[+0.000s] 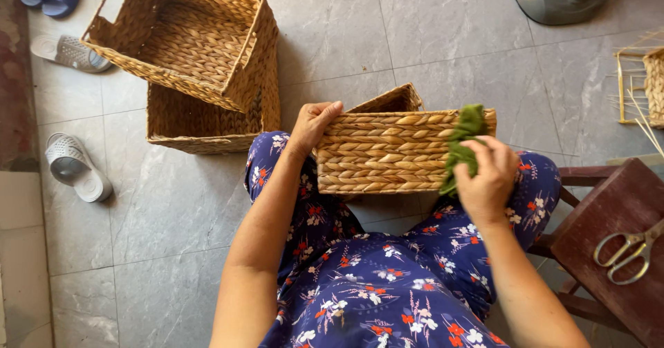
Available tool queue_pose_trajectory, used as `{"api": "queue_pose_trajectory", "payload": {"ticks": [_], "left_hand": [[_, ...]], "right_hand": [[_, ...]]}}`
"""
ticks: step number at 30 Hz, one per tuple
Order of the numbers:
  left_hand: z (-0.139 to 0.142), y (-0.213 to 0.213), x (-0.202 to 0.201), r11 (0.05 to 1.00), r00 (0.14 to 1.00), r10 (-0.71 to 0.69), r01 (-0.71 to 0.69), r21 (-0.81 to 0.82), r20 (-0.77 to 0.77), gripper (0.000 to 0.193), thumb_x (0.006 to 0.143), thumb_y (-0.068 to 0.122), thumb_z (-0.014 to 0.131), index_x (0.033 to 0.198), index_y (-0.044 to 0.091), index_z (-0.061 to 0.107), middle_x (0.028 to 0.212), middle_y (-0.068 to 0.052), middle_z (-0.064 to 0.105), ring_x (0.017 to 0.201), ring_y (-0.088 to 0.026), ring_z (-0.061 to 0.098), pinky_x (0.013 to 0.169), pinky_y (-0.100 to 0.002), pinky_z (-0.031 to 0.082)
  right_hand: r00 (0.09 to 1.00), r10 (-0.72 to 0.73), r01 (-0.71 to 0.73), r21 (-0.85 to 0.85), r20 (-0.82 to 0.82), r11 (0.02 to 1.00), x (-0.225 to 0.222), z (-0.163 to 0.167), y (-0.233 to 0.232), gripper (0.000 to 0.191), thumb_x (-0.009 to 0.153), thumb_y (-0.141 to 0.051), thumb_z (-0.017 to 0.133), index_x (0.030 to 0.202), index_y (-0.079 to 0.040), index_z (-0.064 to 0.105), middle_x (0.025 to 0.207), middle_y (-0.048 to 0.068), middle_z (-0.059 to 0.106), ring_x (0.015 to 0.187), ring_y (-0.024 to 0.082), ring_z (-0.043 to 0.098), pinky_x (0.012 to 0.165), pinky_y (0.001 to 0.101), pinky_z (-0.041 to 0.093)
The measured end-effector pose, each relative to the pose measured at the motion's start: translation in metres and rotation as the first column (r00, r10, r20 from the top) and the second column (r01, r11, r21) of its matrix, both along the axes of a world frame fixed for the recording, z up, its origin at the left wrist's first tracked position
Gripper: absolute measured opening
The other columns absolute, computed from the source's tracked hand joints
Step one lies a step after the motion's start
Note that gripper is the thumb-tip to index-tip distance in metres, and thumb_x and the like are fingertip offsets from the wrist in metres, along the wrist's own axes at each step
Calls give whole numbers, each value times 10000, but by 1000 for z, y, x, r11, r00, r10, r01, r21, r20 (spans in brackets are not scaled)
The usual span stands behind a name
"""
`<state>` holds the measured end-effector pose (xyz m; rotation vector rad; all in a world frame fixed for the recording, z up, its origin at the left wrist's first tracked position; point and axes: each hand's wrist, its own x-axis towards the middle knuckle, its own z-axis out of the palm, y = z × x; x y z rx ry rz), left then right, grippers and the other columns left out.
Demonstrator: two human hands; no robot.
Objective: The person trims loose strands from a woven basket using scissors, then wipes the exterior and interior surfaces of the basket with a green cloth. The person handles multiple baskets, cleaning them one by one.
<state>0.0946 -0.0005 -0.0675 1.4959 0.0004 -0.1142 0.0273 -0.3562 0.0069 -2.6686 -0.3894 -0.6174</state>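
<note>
A rectangular woven basket (387, 153) of thick plaited straw-coloured fibre rests on the person's knees, its side wall facing up; whether anything is inside cannot be seen. The left hand (312, 126) grips its left top corner, fingers curled together over the rim. The right hand (487, 178) presses a crumpled green cloth (462, 147) against the basket's right end, fingers closed around the cloth. On the grey tiled floor (443, 37) beyond stand two more baskets (207, 64) of the same weave, one tilted inside the other, both empty. Three sandals (72, 165) lie at the left; one pair of scissors (626, 251) lies on a dark wooden stool (609, 230) at the right
</note>
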Motion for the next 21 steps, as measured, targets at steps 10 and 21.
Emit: {"api": "queue_pose_trajectory", "payload": {"ticks": [10, 21], "left_hand": [[-13, 8, 2, 992, 999, 24, -27, -126, -21, 506, 1041, 415, 644, 709, 34, 615, 650, 53, 531, 590, -46, 444, 513, -261, 379], [-4, 4, -5, 999, 999, -19, 20, -34, 35, 501, 1032, 439, 596, 831, -7, 703, 725, 26, 644, 676, -57, 556, 622, -250, 490]], "right_hand": [[827, 562, -558, 116, -3, 822, -27, -2, 188, 359, 784, -244, 819, 1103, -151, 681, 1221, 34, 597, 1181, 315, 534, 1026, 469, 402], [987, 158, -158, -9, 23, 987, 29, -11, 43, 303, 870, -110, 715, 1172, -143, 726, 1229, 60, 633, 1144, 278, 571, 1028, 452, 463]]}}
